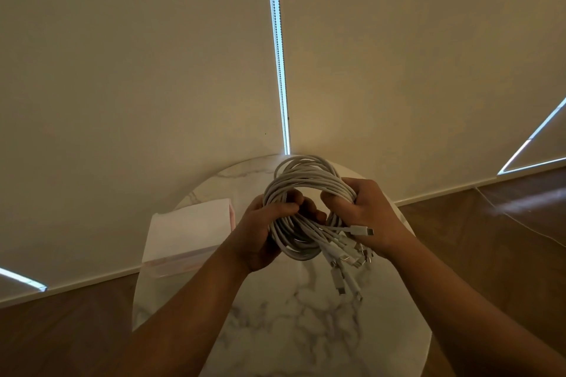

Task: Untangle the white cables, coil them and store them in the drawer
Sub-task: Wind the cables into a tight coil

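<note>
White cables (pixel 301 190), looped into one thick bundle, sit between my hands above the marble table (pixel 288 324). My left hand (pixel 263 232) is closed around the bundle's left side; my right hand (pixel 366 211) is clenched over its right side. Several plug ends (pixel 346 263) dangle loose below my right palm. A pale box (pixel 190 232) stands on the table just left of my left wrist.
</note>
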Motion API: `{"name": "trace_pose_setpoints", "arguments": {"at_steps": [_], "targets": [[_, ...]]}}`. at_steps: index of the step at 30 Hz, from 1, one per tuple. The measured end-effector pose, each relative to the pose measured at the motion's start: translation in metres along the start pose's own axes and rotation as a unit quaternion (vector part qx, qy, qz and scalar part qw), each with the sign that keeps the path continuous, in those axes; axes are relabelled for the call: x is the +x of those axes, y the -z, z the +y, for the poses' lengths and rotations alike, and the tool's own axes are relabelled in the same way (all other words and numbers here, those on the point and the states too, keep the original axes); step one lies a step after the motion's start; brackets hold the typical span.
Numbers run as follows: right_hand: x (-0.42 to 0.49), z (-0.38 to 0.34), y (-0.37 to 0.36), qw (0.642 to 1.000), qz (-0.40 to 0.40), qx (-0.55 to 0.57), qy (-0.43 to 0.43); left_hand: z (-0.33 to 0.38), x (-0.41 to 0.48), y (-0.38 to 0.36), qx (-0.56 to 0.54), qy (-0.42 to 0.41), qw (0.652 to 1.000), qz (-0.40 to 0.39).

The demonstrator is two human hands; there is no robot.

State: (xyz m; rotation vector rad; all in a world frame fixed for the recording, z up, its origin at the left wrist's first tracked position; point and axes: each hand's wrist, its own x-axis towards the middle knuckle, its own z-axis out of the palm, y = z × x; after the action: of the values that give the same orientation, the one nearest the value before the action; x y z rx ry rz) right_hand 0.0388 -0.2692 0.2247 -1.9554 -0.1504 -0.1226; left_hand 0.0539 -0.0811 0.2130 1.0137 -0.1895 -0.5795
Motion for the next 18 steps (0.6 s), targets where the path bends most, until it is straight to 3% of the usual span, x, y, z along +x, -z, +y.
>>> {"name": "trace_pose_setpoints", "arguments": {"at_steps": [4, 10, 15, 18], "targets": [[0.003, 0.005, 0.0, 1.0, 0.016, 0.001, -0.004, 0.002, 0.0, -0.006, 0.065, -0.019, 0.994, 0.085], [0.005, 0.007, 0.001, 0.998, 0.039, 0.038, -0.017, 0.005, 0.002, -0.022, 0.033, -0.02, 0.987, 0.155], [0.004, 0.01, 0.002, 0.998, 0.007, 0.045, -0.042, 0.004, 0.009, -0.021, 0.029, -0.047, 0.99, 0.132], [0.005, 0.009, 0.012, 1.0, -0.01, -0.023, -0.009, 0.005, 0.009, -0.01, 0.034, -0.035, 0.994, 0.098]]}}
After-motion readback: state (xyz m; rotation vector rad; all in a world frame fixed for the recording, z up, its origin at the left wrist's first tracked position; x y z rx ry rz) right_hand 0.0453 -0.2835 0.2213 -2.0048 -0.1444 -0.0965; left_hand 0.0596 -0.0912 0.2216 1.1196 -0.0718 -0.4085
